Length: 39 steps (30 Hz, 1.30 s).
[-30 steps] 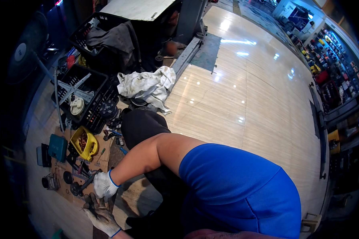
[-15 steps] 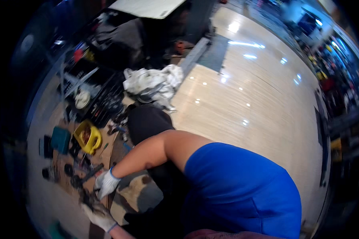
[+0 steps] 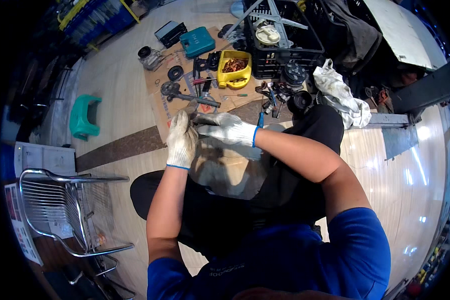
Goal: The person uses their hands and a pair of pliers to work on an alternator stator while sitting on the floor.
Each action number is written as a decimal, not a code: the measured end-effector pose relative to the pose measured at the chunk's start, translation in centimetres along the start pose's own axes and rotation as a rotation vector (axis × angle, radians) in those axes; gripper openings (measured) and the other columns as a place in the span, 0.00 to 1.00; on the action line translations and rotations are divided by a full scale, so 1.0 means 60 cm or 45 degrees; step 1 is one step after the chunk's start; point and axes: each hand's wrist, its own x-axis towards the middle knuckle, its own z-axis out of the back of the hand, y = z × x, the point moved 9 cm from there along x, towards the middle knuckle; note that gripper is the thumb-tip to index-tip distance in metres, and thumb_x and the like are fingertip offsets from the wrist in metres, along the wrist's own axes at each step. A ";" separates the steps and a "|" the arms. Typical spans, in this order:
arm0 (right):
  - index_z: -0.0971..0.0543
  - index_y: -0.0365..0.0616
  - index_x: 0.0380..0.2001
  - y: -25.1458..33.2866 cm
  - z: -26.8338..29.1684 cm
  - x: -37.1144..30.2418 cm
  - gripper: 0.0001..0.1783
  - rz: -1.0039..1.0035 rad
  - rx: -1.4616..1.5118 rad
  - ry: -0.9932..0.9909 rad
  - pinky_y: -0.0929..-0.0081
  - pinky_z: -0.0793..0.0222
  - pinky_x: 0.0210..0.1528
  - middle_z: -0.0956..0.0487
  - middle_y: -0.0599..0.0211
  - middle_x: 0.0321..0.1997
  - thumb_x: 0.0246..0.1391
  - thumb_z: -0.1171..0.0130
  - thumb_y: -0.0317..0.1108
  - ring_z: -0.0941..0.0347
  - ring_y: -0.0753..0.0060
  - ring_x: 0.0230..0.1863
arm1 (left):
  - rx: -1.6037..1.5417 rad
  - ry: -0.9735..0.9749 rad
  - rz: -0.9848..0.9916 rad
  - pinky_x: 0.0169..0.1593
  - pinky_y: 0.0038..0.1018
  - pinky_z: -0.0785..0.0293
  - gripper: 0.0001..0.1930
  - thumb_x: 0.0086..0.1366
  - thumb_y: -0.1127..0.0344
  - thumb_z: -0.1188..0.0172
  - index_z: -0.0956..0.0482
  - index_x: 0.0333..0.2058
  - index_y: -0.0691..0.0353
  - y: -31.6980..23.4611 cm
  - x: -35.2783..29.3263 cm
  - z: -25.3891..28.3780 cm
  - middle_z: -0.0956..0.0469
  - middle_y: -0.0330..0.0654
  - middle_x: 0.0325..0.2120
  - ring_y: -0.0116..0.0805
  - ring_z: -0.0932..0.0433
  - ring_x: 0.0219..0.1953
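In white knit gloves with blue cuffs, my two hands meet in front of my knees. My left hand (image 3: pixel 181 142) is upright with its fingers closed. From the right, my right hand (image 3: pixel 230 129) reaches across with its fingertips pressed to the left glove. A small dark piece seems to be between them, mostly hidden by the gloves. Just beyond lies a dark metal bar with a round end (image 3: pixel 197 99) on a flattened cardboard sheet (image 3: pixel 157 107). A thin screwdriver (image 3: pixel 235 95) and a red-handled tool (image 3: pixel 201 80) rest farther out.
A cut yellow jug (image 3: pixel 226 80) holds copper-coloured bits. Around it stand a teal case (image 3: pixel 197 41), a black crate (image 3: pixel 305 54), a black ring (image 3: pixel 175 73) and white cloth (image 3: pixel 339 97). To the left are a green stool (image 3: pixel 85 117) and a metal chair (image 3: pixel 55 205).
The view has swung round and levelled, so the tools now lie ahead and the stool and chair show at left. Both gloved hands remain close together.
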 end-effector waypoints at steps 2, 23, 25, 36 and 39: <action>0.25 0.42 0.58 0.007 0.015 -0.003 0.29 0.205 0.019 -0.151 0.65 0.28 0.49 0.18 0.50 0.47 0.63 0.47 0.51 0.21 0.58 0.40 | 0.115 0.015 -0.002 0.55 0.36 0.24 0.16 0.76 0.63 0.51 0.29 0.55 0.67 0.012 0.008 -0.003 0.24 0.49 0.50 0.41 0.23 0.50; 0.18 0.42 0.45 0.024 0.043 -0.004 0.18 -0.019 0.008 -0.198 0.63 0.28 0.50 0.17 0.52 0.43 0.60 0.42 0.43 0.21 0.52 0.45 | -0.035 -0.022 -0.077 0.58 0.45 0.26 0.16 0.75 0.65 0.51 0.29 0.55 0.69 -0.022 0.003 -0.011 0.25 0.56 0.53 0.50 0.24 0.54; 0.18 0.41 0.46 0.025 0.045 -0.006 0.18 -0.062 0.039 -0.182 0.65 0.27 0.46 0.16 0.54 0.40 0.60 0.40 0.43 0.19 0.58 0.41 | -0.025 -0.042 -0.057 0.55 0.43 0.24 0.16 0.75 0.64 0.50 0.29 0.55 0.68 -0.022 0.004 -0.007 0.23 0.55 0.51 0.49 0.22 0.52; 0.18 0.43 0.39 0.061 0.037 -0.018 0.14 0.267 -0.396 -0.287 0.57 0.24 0.45 0.17 0.53 0.41 0.59 0.43 0.41 0.20 0.49 0.43 | 0.232 -0.329 -0.105 0.47 0.36 0.21 0.15 0.70 0.65 0.40 0.26 0.50 0.67 -0.030 0.000 0.023 0.19 0.48 0.43 0.41 0.19 0.43; 0.18 0.43 0.38 0.064 0.039 -0.020 0.13 0.295 -0.394 -0.296 0.56 0.24 0.44 0.17 0.53 0.39 0.59 0.43 0.41 0.20 0.49 0.42 | 0.194 -0.309 -0.104 0.48 0.36 0.21 0.14 0.70 0.65 0.40 0.26 0.49 0.66 -0.029 -0.001 0.019 0.19 0.48 0.41 0.41 0.19 0.43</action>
